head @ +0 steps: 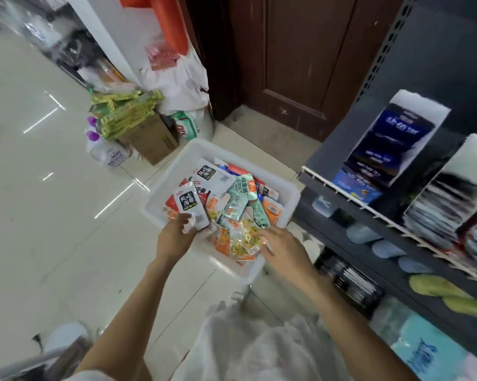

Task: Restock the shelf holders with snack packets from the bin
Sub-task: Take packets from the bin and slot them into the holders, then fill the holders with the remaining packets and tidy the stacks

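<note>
On a glossy tiled floor [53, 188] beside a dark shelf [397, 229], a white packet [192, 206] is gripped by the left hand [174, 237] over the bin [163, 204], a yellow packet [244, 240] pinched by the right hand [284, 248].

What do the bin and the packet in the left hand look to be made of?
Bin: likely moulded plastic, white, slightly translucent, smooth walls with a rounded rim.
White packet in the left hand: seemingly glossy plastic film, printed black label, light sheen and soft creasing.

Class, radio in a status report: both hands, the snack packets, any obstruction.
Left hand grips white packet. Right hand on clear packet in the white bin. Nothing blocking.
</note>
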`<state>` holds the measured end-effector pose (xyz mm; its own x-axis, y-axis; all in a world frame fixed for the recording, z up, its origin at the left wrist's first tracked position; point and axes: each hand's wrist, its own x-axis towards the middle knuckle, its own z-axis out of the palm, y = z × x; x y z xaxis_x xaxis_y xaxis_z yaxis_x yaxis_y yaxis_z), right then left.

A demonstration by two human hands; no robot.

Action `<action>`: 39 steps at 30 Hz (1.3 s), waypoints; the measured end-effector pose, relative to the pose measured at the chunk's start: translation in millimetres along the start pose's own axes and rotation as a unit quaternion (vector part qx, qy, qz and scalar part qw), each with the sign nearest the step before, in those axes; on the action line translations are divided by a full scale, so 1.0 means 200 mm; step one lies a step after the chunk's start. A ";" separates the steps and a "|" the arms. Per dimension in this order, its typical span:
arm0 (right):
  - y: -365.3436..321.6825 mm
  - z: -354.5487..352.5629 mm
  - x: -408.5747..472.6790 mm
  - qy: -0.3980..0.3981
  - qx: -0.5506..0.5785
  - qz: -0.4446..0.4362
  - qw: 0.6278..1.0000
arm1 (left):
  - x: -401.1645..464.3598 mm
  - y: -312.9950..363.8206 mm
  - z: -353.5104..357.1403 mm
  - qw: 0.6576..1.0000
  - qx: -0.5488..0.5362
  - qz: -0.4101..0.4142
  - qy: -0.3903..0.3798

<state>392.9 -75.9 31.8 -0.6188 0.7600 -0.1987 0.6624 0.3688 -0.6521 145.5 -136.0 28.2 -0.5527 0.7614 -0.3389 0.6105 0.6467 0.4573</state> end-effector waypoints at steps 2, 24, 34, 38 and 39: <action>-0.07 0.10 0.17 -0.009 0.009 0.044 0.999 | 0.18 -0.07 -0.02 0.999 0.015 -0.002 -0.029; -0.16 0.48 1.00 -0.064 -0.280 0.116 0.951 | 0.66 -0.15 0.19 0.998 -0.013 0.050 -0.040; -0.21 0.47 0.77 -0.022 -0.242 0.208 0.948 | 0.72 -0.14 0.14 0.998 0.019 0.023 -0.062; -0.22 0.47 0.88 0.002 -0.236 0.229 0.944 | 0.74 -0.13 0.10 0.998 -0.018 0.037 -0.042; -0.22 0.48 0.90 0.003 -0.234 0.229 0.945 | 0.74 -0.14 0.10 0.998 -0.033 0.038 -0.039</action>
<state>211.8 -5.8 -45.8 -0.2202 0.8995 -0.3775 0.9753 0.1956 -0.1027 58.1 -39.4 -50.8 -0.4587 0.8110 -0.3631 0.6085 0.5845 0.5368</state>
